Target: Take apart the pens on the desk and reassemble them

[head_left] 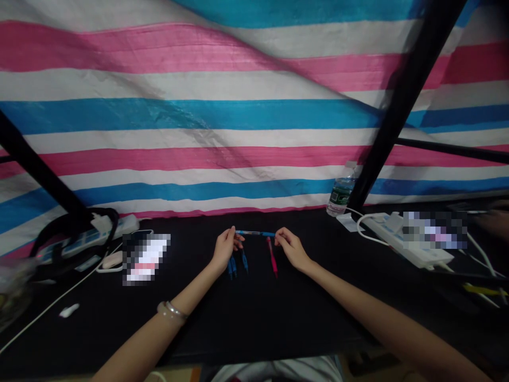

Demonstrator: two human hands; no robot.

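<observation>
A blue pen [254,233] with a clear middle is held level above the black table, stretched between my two hands. My left hand [225,248] pinches its left end between thumb and finger, the other fingers curled beneath. At the right end, the fingertips of my right hand [291,245] close on the pen's tip. Below my left hand lie several blue pens [245,262], partly hidden by its fingers. A red pen [272,258] rests on the table just left of my right hand, apart from the blue ones.
On the left are a power strip [75,239], a blurred-out lit screen [147,258] and a small white item [69,310]. A water bottle [341,192] stands at the back right, near another power strip [413,244]. Another person's hand [499,218] shows at the right edge.
</observation>
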